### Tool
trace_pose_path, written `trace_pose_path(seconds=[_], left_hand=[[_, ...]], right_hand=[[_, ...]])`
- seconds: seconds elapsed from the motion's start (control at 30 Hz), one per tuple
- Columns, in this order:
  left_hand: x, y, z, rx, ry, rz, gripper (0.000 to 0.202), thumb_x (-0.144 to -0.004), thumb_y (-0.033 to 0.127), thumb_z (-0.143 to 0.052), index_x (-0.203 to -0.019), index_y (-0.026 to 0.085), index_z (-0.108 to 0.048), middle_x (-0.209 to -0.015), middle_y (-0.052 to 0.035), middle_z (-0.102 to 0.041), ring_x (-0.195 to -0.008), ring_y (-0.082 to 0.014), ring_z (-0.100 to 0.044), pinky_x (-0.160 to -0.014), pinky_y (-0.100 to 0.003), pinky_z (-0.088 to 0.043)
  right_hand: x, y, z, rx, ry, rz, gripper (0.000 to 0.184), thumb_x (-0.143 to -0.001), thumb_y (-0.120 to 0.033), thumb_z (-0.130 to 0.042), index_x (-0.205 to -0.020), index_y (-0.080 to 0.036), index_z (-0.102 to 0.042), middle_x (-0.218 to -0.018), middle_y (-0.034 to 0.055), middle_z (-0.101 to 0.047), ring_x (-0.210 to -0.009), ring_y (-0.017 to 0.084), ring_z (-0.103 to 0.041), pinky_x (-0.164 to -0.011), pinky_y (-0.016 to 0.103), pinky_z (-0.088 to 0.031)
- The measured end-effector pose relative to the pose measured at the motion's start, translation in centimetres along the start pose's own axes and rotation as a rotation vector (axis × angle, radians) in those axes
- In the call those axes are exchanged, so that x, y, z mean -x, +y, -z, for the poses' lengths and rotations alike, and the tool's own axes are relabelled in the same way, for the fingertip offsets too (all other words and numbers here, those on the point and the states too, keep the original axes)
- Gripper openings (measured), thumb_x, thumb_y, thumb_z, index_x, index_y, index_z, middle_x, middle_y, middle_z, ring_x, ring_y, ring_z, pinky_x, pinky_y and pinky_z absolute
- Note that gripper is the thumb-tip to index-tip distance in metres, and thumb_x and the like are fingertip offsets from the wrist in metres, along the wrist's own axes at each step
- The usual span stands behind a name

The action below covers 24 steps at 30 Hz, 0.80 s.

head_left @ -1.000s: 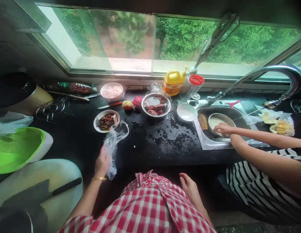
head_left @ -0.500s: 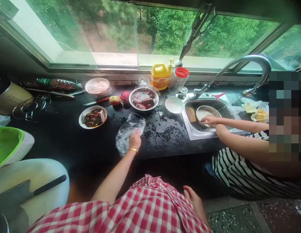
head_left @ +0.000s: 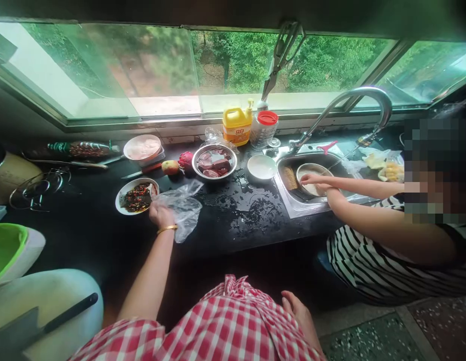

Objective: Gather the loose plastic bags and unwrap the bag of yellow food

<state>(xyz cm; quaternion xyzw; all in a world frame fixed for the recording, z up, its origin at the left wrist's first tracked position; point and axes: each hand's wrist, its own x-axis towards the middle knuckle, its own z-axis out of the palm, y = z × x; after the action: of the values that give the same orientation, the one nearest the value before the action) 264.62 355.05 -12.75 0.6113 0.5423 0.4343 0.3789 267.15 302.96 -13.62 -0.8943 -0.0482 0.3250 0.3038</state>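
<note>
My left hand [head_left: 160,214], with a gold bangle at the wrist, is closed on a clear plastic bag [head_left: 184,206] over the wet black counter [head_left: 86,230]. It is right beside a white plate of dark chopped food [head_left: 135,196]. My right hand [head_left: 298,311] hangs low by my red checked apron, fingers loosely together, holding nothing. Behind the bag stands a steel bowl of raw meat [head_left: 214,161], with an apple [head_left: 170,167] and a pink fruit [head_left: 185,160] to its left.
A person in a striped top [head_left: 383,271] works with a hand [head_left: 311,180] on a pan in the sink [head_left: 293,208] under a curved tap [head_left: 353,98]. A white bowl [head_left: 261,166], yellow bottle [head_left: 236,126], red-lidded jar [head_left: 265,130], cleaver [head_left: 37,323] and green colander [head_left: 5,245] lie around.
My left hand has carried the plastic bag from the counter's middle back left, ending beside the plate. The view has shifted. My right hand stays low.
</note>
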Motion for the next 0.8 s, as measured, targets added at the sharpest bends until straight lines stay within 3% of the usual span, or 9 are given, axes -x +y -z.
trace_pose_path(seconds=[0.1,0.2,0.4,0.47,0.57,0.67,0.8], left_hand=[[-2.0,-2.1,0.9,-0.124,-0.006,-0.13,0.037,-0.078,0.018,-0.039,-0.105,0.007,-0.062,-0.125,-0.0213,-0.049,-0.122,-0.0314,-0.047,-0.101,-0.05,-0.04],[-2.6,-3.9,-1.0,-0.249,-0.137,-0.243,0.043,-0.072,0.009,-0.041,-0.109,0.007,-0.063,-0.145,-0.0183,-0.032,-0.133,-0.0312,-0.035,-0.108,-0.048,-0.033],[-4.4,-4.4,-6.1,-0.471,-0.461,-0.385,0.046,-0.075,0.011,-0.039,-0.113,0.008,-0.064,-0.132,-0.0145,-0.054,-0.133,-0.0263,-0.036,-0.114,-0.043,-0.026],[-3.3,-4.0,-7.2,-0.518,-0.519,-0.424,0.053,-0.079,0.022,-0.043,-0.126,0.0,-0.054,-0.141,-0.0202,-0.042,-0.138,-0.0305,-0.025,-0.116,-0.048,-0.017],[0.9,-2.9,-8.9,-0.609,-0.57,-0.543,0.077,-0.081,0.043,-0.046,-0.137,-0.008,-0.033,-0.149,-0.0269,-0.022,-0.142,-0.0351,-0.012,-0.115,-0.053,-0.007],[5.9,-1.4,-11.7,-0.628,-0.68,-0.681,0.067,-0.088,0.04,-0.035,-0.14,-0.002,-0.032,-0.149,-0.024,-0.027,-0.14,-0.0335,-0.019,-0.114,-0.051,-0.015],[9.6,1.2,-18.1,-0.57,-0.752,-0.734,0.055,-0.092,0.032,-0.028,-0.139,0.005,-0.039,-0.146,-0.0195,-0.035,-0.138,-0.0307,-0.027,-0.113,-0.048,-0.021]], right_hand=[[-0.5,-1.8,-0.7,-0.002,-0.026,0.03,0.048,-0.083,-0.046,-0.04,-0.108,-0.014,-0.065,-0.11,0.0102,-0.068,-0.102,0.023,-0.063,-0.088,0.032,-0.049],[-1.2,-3.4,-0.8,0.012,-0.015,0.058,0.046,-0.084,-0.044,-0.039,-0.107,-0.014,-0.065,-0.11,0.0105,-0.067,-0.102,0.023,-0.063,-0.09,0.033,-0.048],[-1.6,-4.0,-1.4,0.016,0.082,0.003,0.044,-0.083,-0.042,-0.039,-0.105,-0.015,-0.066,-0.11,0.0099,-0.068,-0.102,0.022,-0.064,-0.091,0.034,-0.048],[-1.2,-3.9,-2.0,0.0,0.116,-0.023,0.044,-0.083,-0.041,-0.039,-0.105,-0.015,-0.066,-0.109,0.01,-0.068,-0.101,0.022,-0.064,-0.09,0.033,-0.049],[-0.5,-3.7,-2.9,-0.037,0.165,-0.061,0.042,-0.083,-0.04,-0.04,-0.102,-0.015,-0.067,-0.105,0.0095,-0.069,-0.097,0.021,-0.065,-0.087,0.032,-0.05],[-0.2,-3.8,-3.6,-0.071,0.186,-0.073,0.039,-0.082,-0.04,-0.041,-0.098,-0.018,-0.069,-0.101,0.0081,-0.071,-0.093,0.022,-0.066,-0.084,0.032,-0.051],[-0.2,-3.1,-3.4,-0.106,0.21,-0.063,0.039,-0.081,-0.043,-0.041,-0.095,-0.021,-0.07,-0.098,0.0074,-0.072,-0.091,0.025,-0.067,-0.081,0.034,-0.053]])
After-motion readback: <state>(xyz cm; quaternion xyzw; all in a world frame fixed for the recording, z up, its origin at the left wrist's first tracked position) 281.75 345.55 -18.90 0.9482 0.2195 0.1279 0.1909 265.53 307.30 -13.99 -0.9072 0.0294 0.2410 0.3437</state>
